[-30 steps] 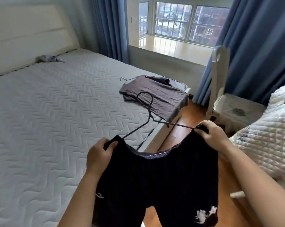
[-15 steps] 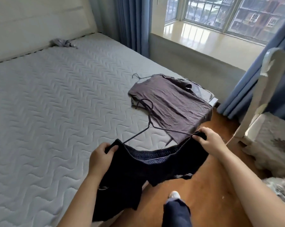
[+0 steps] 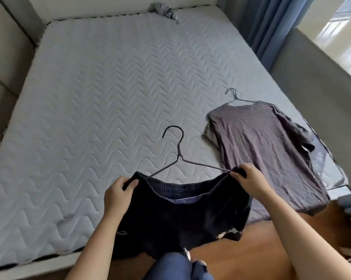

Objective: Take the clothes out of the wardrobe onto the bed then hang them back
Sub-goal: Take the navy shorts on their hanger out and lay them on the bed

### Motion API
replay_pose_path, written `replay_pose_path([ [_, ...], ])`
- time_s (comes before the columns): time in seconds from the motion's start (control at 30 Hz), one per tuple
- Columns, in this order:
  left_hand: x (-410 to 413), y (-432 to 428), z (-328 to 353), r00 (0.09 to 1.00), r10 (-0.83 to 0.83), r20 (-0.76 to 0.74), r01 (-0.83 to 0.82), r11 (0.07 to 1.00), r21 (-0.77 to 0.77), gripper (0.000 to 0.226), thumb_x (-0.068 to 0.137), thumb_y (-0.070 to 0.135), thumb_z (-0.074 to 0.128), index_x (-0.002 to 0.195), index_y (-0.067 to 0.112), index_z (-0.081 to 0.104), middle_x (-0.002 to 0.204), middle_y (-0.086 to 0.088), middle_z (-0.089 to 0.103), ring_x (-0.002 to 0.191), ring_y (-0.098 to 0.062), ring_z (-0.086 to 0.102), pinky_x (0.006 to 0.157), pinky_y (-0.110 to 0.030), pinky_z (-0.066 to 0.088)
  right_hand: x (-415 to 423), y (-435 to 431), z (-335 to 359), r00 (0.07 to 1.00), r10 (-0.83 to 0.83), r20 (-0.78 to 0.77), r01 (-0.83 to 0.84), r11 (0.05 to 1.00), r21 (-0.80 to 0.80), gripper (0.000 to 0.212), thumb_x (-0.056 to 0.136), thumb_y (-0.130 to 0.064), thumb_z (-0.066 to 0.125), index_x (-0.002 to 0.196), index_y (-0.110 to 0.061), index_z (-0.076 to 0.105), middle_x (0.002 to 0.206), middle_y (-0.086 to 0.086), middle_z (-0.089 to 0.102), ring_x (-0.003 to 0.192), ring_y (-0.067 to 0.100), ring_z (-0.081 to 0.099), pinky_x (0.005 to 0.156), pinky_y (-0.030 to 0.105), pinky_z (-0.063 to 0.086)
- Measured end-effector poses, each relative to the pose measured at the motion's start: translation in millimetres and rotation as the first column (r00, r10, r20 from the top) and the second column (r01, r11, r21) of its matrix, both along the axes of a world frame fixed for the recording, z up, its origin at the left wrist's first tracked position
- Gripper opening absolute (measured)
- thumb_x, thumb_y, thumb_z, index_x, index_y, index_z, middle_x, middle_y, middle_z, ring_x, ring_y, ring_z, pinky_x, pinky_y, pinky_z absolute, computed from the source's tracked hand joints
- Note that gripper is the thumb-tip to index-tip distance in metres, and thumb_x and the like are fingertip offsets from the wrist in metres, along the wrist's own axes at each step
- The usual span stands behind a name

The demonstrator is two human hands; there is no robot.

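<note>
Mostly the view is filled by the bed [image 3: 110,87], its quilted grey mattress bare of sheets and running up to a pale headboard. Blue curtains [image 3: 271,27] hang past its far right corner, and a strip of wooden floor [image 3: 241,255] shows at the near edge.

On the right side of the mattress a grey-purple shirt [image 3: 261,154] lies flat, its hem hanging a little over the near edge. Just left of it, at the same edge, dark shorts [image 3: 180,215] are held up by the waistband, their legs drooping over the bedside toward the floor.

Both hands are clamped on that waistband, well apart. The left hand [image 3: 118,195] pinches its left end, thumb on top. The right hand [image 3: 251,182] grips its right end, where the wire arm runs into the cloth.

A dark wire hanger [image 3: 178,156] sits inside the shorts, hook pointing away over the mattress; whether it touches the mattress I cannot tell. A lighter hanger [image 3: 234,98] pokes from the shirt's neck. A small crumpled grey cloth [image 3: 163,10] lies by the headboard.
</note>
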State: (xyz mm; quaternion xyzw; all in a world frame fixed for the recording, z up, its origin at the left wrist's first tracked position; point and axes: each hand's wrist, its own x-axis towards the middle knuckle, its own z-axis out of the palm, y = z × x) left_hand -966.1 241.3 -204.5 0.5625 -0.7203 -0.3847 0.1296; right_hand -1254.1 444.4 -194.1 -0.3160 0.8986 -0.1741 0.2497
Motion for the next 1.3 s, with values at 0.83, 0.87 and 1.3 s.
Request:
replay_pose_path([
  [0.83,-158.1,-220.0,-174.2,0.988,0.024,0.154,-0.052,0.982,0.181,0.026,0.091,0.020,0.053,0.109,0.002,0.057,0.114,-0.017,0.060,0.108,-0.030,0.053,0.081,-0.027,0.034,-174.5,-236.5,-173.5,0.991,0.117,0.071,-0.125,0.984,0.126,0.029,0.087,-0.017,0.058,0.105,0.006,0.056,0.111,0.024,0.051,0.105,0.036,0.050,0.086,0.033,0.036],
  [0.87,-166.0,-227.1,-182.1,0.988,0.048,0.145,-0.073,0.982,0.174,0.027,0.091,0.021,0.053,0.109,0.001,0.057,0.115,-0.018,0.059,0.110,-0.030,0.052,0.082,-0.027,0.034,-183.0,-245.9,-181.6,0.992,0.114,0.057,-0.119,0.988,0.102,0.029,0.087,-0.016,0.059,0.105,0.006,0.056,0.112,0.025,0.051,0.106,0.036,0.050,0.086,0.033,0.035],
  [1.3,-258.5,-320.5,-268.5,0.987,0.046,0.152,-0.061,0.993,0.098,0.028,0.091,0.025,0.051,0.107,0.001,0.056,0.096,-0.009,0.054,0.088,-0.022,0.049,0.076,-0.029,0.035,-272.3,-327.7,-268.7,0.984,0.157,-0.081,-0.153,0.987,0.050,0.027,0.088,-0.012,0.054,0.110,0.003,0.057,0.118,0.029,0.053,0.113,0.039,0.048,0.090,0.036,0.036],
])
